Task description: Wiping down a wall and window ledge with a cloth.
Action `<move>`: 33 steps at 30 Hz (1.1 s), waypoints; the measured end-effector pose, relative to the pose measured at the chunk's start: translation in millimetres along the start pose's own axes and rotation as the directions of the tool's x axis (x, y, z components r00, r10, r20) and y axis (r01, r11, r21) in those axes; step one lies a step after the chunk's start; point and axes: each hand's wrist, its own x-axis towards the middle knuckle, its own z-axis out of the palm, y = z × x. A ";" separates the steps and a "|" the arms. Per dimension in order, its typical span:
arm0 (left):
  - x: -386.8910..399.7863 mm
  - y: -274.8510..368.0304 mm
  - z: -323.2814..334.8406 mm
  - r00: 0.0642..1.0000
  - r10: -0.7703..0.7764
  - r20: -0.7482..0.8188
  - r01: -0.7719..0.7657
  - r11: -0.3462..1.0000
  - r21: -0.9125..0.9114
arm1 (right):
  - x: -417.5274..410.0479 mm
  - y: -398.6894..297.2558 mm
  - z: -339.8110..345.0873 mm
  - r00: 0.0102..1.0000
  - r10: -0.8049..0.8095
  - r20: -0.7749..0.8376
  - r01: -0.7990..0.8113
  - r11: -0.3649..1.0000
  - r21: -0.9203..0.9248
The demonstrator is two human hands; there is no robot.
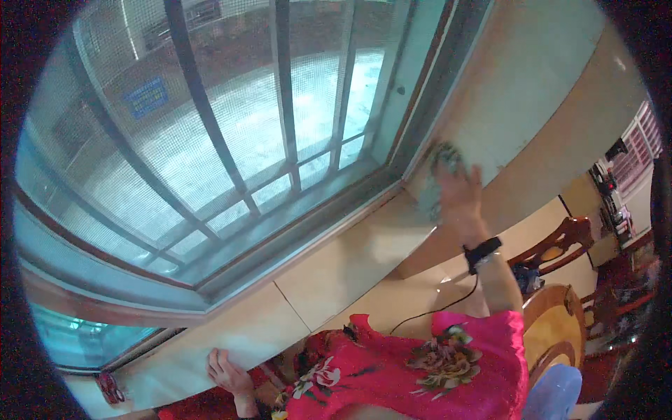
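Note:
My right hand (pixel 462 194), blurred, presses a patterned cloth (pixel 443 157) against the side wall of the window recess, close to the lower right corner of the window frame (pixel 401 170). A black band is on that wrist. My left hand (pixel 228 373) rests with its fingers on the edge of the pale tiled window sill (pixel 336 262), at the lower left, and holds nothing that I can see. Behind the window's mesh screen (pixel 236 115) stand metal bars (pixel 286 105). How the right fingers grip the cloth is blurred.
A carved wooden chair (pixel 556 244) and a round wooden stool or table (pixel 556 331) stand at the right. A dark cable (pixel 446 310) hangs below the right wrist. A small red object (pixel 110 388) lies at the sill's left end.

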 end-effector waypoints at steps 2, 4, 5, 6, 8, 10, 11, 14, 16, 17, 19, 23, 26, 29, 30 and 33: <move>0.7 1.1 -0.8 1.000 0.009 0.016 -0.009 1.000 -0.007 | 17.9 19.7 -31.4 0.988 -0.070 -0.136 -0.017 0.833 -0.553; 1.6 2.5 -1.3 0.999 0.036 -0.003 -0.036 0.999 -0.026 | 24.3 21.5 -47.6 0.967 -0.171 -0.189 -0.085 0.483 -0.871; 2.2 3.2 -1.1 0.999 0.014 0.029 -0.014 1.000 -0.024 | 24.7 19.6 -49.5 0.968 -0.178 -0.177 -0.051 0.552 -0.832; 2.4 3.7 -1.3 1.000 0.005 0.019 -0.004 0.999 -0.037 | 24.0 10.1 -45.4 0.986 -0.117 -0.120 0.028 0.820 -0.571; 2.4 4.4 -1.2 1.000 -0.010 0.010 0.010 0.999 -0.037 | 20.6 -7.4 -28.6 0.995 -0.096 -0.026 0.086 0.963 -0.257; 1.4 4.3 -1.0 0.999 -0.022 0.033 0.022 1.000 -0.005 | 16.9 -20.6 -4.3 0.987 -0.140 -0.076 0.109 0.942 -0.317; 0.3 4.0 -1.0 1.000 -0.021 0.004 0.021 1.000 -0.009 | 20.5 -22.3 9.0 0.994 -0.099 0.037 0.106 0.944 -0.312; -2.5 1.8 1.0 1.000 -0.017 0.016 0.017 1.000 0.002 | 9.4 -35.1 45.5 0.990 -0.124 0.067 0.140 0.916 -0.376; -4.0 0.2 4.0 0.997 -0.068 0.038 0.068 0.998 0.008 | -3.6 -47.4 62.3 0.955 -0.294 -0.030 0.225 0.791 -0.569; -3.8 -0.6 6.6 0.999 -0.039 -0.007 0.039 0.999 0.020 | -7.2 -50.9 68.5 0.923 -0.380 -0.062 0.247 0.707 -0.662; -2.5 -2.8 9.6 0.998 0.043 -0.051 -0.039 0.996 0.079 | -12.9 -57.0 77.1 0.918 -0.396 0.000 0.348 0.806 -0.479; -1.0 -5.5 10.0 0.998 0.041 -0.050 -0.033 0.988 0.148 | -16.3 -76.5 84.1 0.951 -0.275 0.140 0.230 0.934 0.273; -3.9 -5.8 7.2 0.998 0.039 -0.051 -0.040 0.999 -0.014 | -17.7 -89.0 84.2 0.980 -0.182 -0.084 0.200 0.922 0.333; -5.4 -4.1 4.9 0.997 -0.032 0.076 0.029 0.999 0.041 | -17.1 -94.7 77.5 0.983 -0.172 0.062 0.140 0.925 0.353; -5.0 -3.3 4.6 0.999 -0.020 0.050 0.019 0.999 0.031 | -16.9 -93.6 73.4 0.967 -0.186 0.175 0.109 0.921 0.375; -1.8 -0.4 4.4 0.999 -0.008 0.047 0.007 1.000 0.017 | -18.3 -79.5 55.3 0.939 -0.257 0.229 0.119 0.867 0.483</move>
